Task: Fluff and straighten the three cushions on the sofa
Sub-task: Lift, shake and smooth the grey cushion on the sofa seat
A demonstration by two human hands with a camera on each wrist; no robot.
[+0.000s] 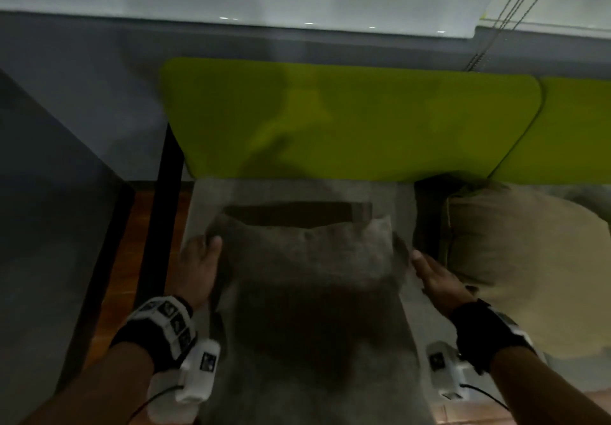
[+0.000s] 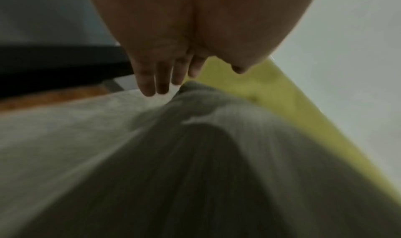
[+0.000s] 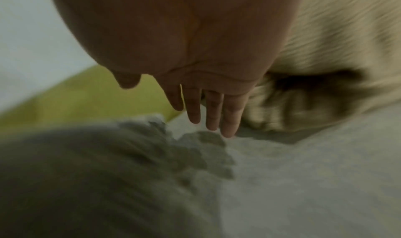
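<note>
At the lower middle of the head view, the grey cushion [image 1: 307, 275] is lying on the pale sofa seat [image 1: 211, 199], bracketed by both hands. The left hand [image 1: 198, 266] and right hand [image 1: 436, 279] are flanking its sides with fingers straight, gripping nothing, probably to pat it plump and square. Just right, a beige cushion [image 1: 515, 259] is crowding the right hand; the green backrest [image 1: 347, 120] is running across above.

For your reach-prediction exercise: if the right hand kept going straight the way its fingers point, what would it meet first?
Probably the green backrest. The right hand points along the gap between grey cushion and beige cushion; depth unclear.
</note>
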